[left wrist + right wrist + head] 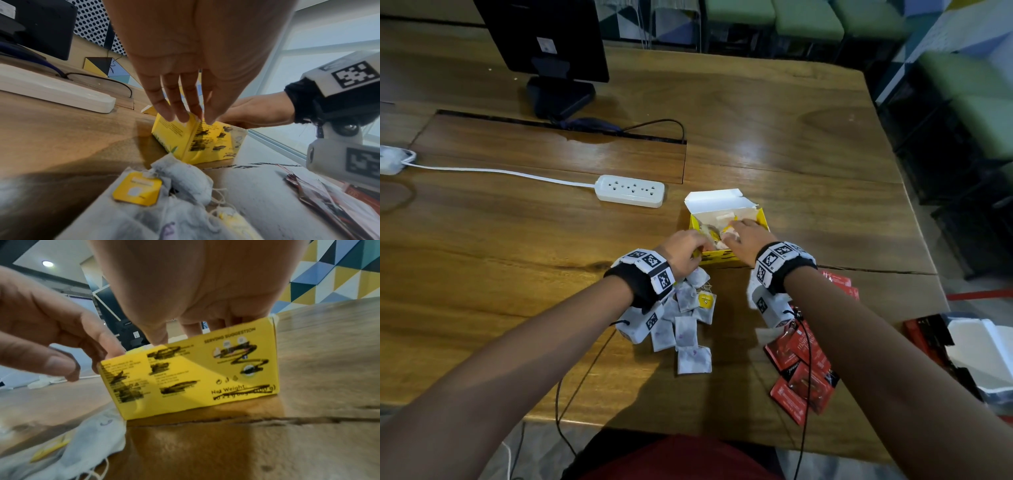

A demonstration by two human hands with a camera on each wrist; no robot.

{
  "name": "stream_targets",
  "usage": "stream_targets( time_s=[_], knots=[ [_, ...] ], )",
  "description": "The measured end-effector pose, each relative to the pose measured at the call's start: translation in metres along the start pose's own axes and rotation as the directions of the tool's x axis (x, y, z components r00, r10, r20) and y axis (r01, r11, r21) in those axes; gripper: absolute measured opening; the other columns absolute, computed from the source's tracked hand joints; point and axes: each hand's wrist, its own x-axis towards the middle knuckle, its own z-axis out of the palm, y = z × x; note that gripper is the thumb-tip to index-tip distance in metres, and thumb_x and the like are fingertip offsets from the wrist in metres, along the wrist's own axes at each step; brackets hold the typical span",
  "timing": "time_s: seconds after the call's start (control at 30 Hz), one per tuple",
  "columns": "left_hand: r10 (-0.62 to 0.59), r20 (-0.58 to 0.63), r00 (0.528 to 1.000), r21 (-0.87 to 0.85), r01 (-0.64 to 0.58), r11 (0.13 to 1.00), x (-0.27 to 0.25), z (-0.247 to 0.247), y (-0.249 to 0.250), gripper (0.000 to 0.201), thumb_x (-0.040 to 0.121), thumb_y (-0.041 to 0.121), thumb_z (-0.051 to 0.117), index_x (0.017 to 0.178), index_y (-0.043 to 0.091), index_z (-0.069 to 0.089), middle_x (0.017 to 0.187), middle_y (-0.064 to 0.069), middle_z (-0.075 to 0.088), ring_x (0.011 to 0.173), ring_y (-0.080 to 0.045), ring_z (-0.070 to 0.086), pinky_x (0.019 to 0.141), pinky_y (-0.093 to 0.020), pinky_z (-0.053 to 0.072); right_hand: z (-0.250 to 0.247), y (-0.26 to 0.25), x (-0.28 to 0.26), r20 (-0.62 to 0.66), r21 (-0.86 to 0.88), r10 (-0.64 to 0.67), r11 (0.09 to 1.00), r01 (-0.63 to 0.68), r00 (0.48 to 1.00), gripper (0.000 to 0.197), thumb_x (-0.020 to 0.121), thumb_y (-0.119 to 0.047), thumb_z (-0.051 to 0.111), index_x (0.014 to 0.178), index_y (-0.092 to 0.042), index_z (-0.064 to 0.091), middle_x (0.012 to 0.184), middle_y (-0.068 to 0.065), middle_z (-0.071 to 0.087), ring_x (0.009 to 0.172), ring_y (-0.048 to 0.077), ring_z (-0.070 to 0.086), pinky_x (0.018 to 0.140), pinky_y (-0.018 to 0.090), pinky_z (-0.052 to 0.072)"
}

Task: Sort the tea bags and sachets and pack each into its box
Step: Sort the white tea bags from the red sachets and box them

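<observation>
The open yellow tea box (758, 219) stands mid-table, its white lid flap tipped back and tea bags inside. My left hand (697, 245) hangs at the box's near left corner, and its straight fingers (179, 112) touch the rim. My right hand (734, 233) reaches down into the box from the near side. Its fingers (191, 331) run straight behind the front wall (185, 382), so the tips are hidden. A pile of loose white tea bags (685, 322) with yellow tags (137, 188) lies under my left wrist. Red sachets (801, 363) lie under my right forearm.
A white power strip (630, 190) and its cable lie left of the box. Behind them stands a black monitor (544, 37). At the table's right edge sits a red and black box with a white inside (969, 349). Thin black wrist cables hang over the near edge.
</observation>
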Motion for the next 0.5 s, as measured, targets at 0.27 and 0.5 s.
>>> stream_targets(
  time_s=[0.27, 0.5],
  knots=[
    [-0.192, -0.090, 0.977, -0.104, 0.183, 0.978, -0.023, 0.003, -0.020, 0.033, 0.084, 0.010, 0.059, 0.116, 0.009, 0.051, 0.120, -0.011, 0.046, 0.108, -0.024, 0.051, 0.092, -0.030, 0.041, 0.005, -0.010, -0.030, -0.360, 0.094, -0.157, 0.975, 0.203, 0.920, 0.031, 0.083, -0.012, 0.055, 0.114, -0.015, 0.057, 0.119, 0.009, 0.052, 0.108, 0.023, 0.050, 0.094, 0.032, 0.043],
    [-0.445, 0.063, 0.894, 0.119, 0.436, 0.892, -0.041, 0.020, -0.039, 0.041, 0.087, 0.041, 0.054, 0.108, 0.006, 0.051, 0.113, -0.014, 0.053, 0.105, -0.030, 0.053, 0.080, -0.035, 0.042, 0.048, -0.031, -0.065, 0.012, 0.026, -0.162, 0.986, 0.162, 0.987, 0.023, 0.087, -0.032, 0.054, 0.100, -0.014, 0.059, 0.099, 0.009, 0.067, 0.093, 0.027, 0.061, 0.077, 0.033, 0.047]
  ],
)
